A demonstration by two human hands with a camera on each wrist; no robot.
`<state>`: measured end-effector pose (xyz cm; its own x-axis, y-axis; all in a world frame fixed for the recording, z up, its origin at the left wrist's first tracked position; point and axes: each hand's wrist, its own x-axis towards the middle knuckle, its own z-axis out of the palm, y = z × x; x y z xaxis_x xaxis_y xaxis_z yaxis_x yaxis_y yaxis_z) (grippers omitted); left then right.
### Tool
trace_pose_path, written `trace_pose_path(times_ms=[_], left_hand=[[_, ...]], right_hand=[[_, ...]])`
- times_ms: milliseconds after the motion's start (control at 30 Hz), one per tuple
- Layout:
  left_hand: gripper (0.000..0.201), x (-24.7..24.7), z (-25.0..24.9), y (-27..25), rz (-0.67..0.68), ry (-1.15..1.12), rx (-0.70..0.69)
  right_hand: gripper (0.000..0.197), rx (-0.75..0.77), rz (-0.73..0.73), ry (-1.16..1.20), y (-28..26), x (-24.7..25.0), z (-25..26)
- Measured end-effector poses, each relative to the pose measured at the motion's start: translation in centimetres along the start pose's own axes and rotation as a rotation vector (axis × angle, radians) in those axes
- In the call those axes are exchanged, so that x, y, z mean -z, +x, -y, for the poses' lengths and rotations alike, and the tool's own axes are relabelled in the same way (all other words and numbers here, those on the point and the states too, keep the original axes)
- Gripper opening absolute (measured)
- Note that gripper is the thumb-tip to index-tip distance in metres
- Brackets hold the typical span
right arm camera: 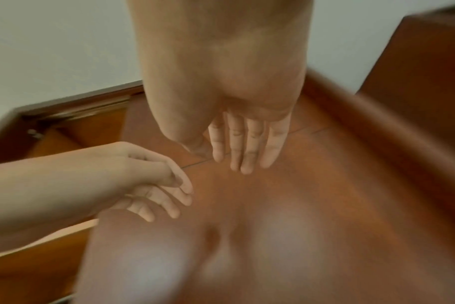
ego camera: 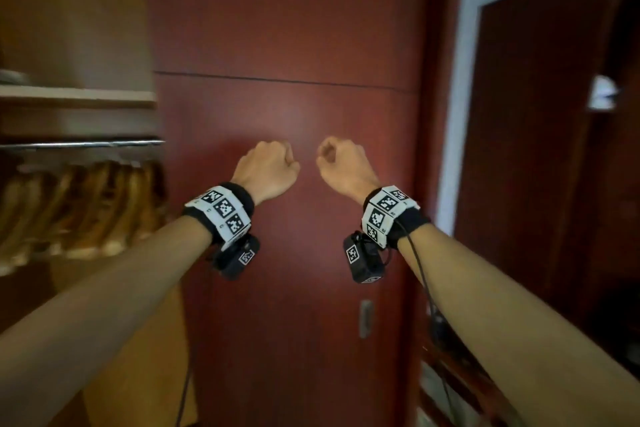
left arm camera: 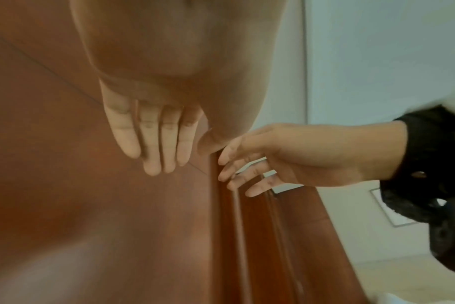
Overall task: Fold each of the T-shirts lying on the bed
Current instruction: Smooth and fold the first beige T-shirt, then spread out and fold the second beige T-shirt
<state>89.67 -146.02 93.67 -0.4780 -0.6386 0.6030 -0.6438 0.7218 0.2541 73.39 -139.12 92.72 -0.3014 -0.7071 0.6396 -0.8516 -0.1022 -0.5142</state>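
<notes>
The person stands facing a red-brown wardrobe door (ego camera: 294,28) with both arms stretched forward. The left hand (ego camera: 266,166) and the right hand (ego camera: 343,163) are at the same height, near each other but not touching, just before the door panel. From the head view they look half curled. The wrist views show the fingers (left arm camera: 153,144) hanging loose and nearly straight. Both hands are relaxed and hold nothing.

The bed and the T-shirts are not in any of the pictures. So I cannot tell on which side of the hands they lie, how a shirt's long axis runs, or which hand is nearer to it. My judgement is that the folding is not yet begun, and that the person must first turn away from the wardrobe to bring the bed in front.

For the room to move: on the left, the wardrobe is open, with a shelf (ego camera: 76,95), a metal rail (ego camera: 83,144) and wooden hangers (ego camera: 86,208) close to the left forearm. On the right there is a strip of pale wall (ego camera: 457,97), and then a second dark door (ego camera: 540,114). A thin cable hangs from the right wrist along the arm, and I think it could catch on something in a turn. Straight ahead there is only the door, so the free way seems to be backward or to the side.
</notes>
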Motion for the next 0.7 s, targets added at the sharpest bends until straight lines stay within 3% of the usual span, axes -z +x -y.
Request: trace_pose_path(times_ms=[233,467,700], left_hand=[[0.018,-18.0,-26.1,0.1,0.256,-0.172,-0.215],[0.013,-37.3,-49.1,-8.9,0.613,-0.280,-0.468],[0.013,-48.5,-71.1,-17.6,0.825,-0.439,-0.676]], right_hand=[[0.008,-0.385,-0.256,-0.188,-12.4,20.0,-19.7],[0.013,-0.767,-0.249,-0.439,-28.2,37.2,-36.9],[0.009,-1.041,-0.444,-0.560,-45.8,51.2,-50.0]])
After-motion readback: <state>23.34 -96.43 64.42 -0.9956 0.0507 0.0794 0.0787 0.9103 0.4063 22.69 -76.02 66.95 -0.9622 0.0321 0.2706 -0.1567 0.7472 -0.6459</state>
